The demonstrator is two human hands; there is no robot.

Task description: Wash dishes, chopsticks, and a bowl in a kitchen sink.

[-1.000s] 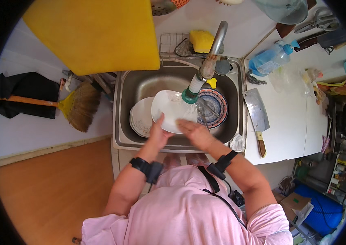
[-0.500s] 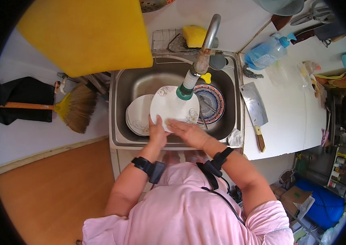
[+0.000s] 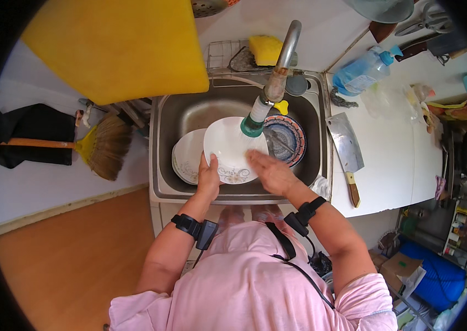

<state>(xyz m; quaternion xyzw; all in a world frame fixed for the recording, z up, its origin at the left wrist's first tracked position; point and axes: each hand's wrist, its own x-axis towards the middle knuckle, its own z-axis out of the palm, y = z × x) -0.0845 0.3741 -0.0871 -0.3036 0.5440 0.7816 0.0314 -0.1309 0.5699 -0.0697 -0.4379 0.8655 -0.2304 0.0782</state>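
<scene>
Under the green-tipped faucet (image 3: 258, 116), a white plate (image 3: 225, 146) with a grey floral pattern is tilted over the sink. My left hand (image 3: 208, 176) grips its lower left edge, with the thumb on the face and the other fingers hidden beneath. Across the plate's right side lies my right hand (image 3: 271, 172), its fingers stretched out over the surface and slightly blurred. Stacked white plates (image 3: 185, 157) rest in the sink's left part. To the right sits a blue patterned bowl (image 3: 298, 138) with an orange-red rim and cutlery in it, partly covered by my right hand.
The steel sink (image 3: 159, 182) surrounds the dishes. A cleaver (image 3: 346, 146) lies on the white counter (image 3: 393, 160) at right, near a blue soap bottle (image 3: 363, 74). A yellow sponge (image 3: 265, 49) sits behind the faucet. A large yellow board (image 3: 117, 49) overhangs the left; a broom (image 3: 106, 146) hangs below it.
The plate has turned, so its floral pattern now shows along the near edge. My right hand has moved right and slightly up across its face. My left hand keeps its grip.
</scene>
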